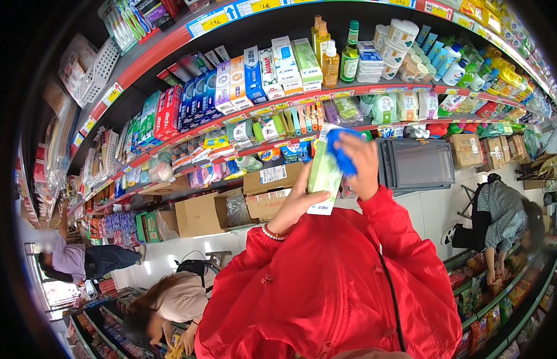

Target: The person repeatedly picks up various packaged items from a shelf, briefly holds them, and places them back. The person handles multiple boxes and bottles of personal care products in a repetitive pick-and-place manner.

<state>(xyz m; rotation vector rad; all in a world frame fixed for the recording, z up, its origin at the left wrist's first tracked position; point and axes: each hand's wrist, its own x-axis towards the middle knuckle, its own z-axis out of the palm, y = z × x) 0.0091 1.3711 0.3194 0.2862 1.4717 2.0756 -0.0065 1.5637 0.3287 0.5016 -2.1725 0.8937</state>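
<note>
My left hand (pixel 296 197), with a beaded bracelet at its wrist, grips the lower part of a tall green and white carton (pixel 324 179). The carton is held slightly tilted in front of my red jacket. My right hand (pixel 361 161) holds a blue cloth (pixel 340 151) against the carton's upper right side; the hand is a little blurred. Beyond them, on the shelf, similar green and white cartons (pixel 307 63) stand beside toothpaste boxes (pixel 254 74) and spray bottles (pixel 331 65).
Curved-looking shelves with a red edge (pixel 278 104) run across the front. Below stand open cardboard boxes (pixel 200 214) and a grey plastic bin (pixel 417 164). One person (pixel 503 211) bends at right; two others (pixel 182 298), (pixel 76 260) are at left.
</note>
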